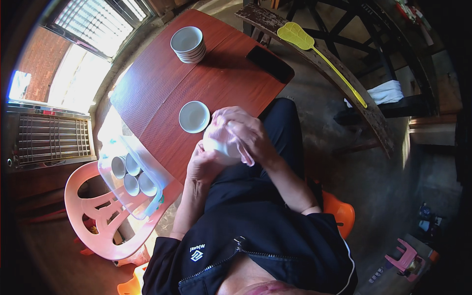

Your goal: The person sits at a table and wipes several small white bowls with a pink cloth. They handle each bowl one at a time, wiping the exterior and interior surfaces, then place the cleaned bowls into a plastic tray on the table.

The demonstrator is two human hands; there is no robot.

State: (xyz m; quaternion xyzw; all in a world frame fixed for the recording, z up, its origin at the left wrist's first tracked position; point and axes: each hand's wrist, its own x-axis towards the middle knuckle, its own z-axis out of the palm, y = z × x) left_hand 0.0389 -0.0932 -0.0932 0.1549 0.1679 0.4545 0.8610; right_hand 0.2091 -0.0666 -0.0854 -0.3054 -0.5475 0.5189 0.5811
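Observation:
Over my lap, at the near edge of the table, my left hand [204,162] grips a white bowl [217,147] by its side. A pink ribbed cloth [220,131] is bunched in my right hand [247,129] and lies against the bowl, covering part of it. One end of the cloth hangs down past my right fingers. Just beyond my hands a single white bowl [194,117] stands upright on the reddish-brown wooden table [162,121]. Farther back on the tabletop rises a stack of white bowls [187,44].
A black smartphone [270,63] lies at the table's right edge. On the left, a clear plastic box [114,184] holding several white cups or bowls rests on a pink plastic chair [79,217]. A yellow fly swatter [298,36] lies on a worn wooden bench [332,62] to the right.

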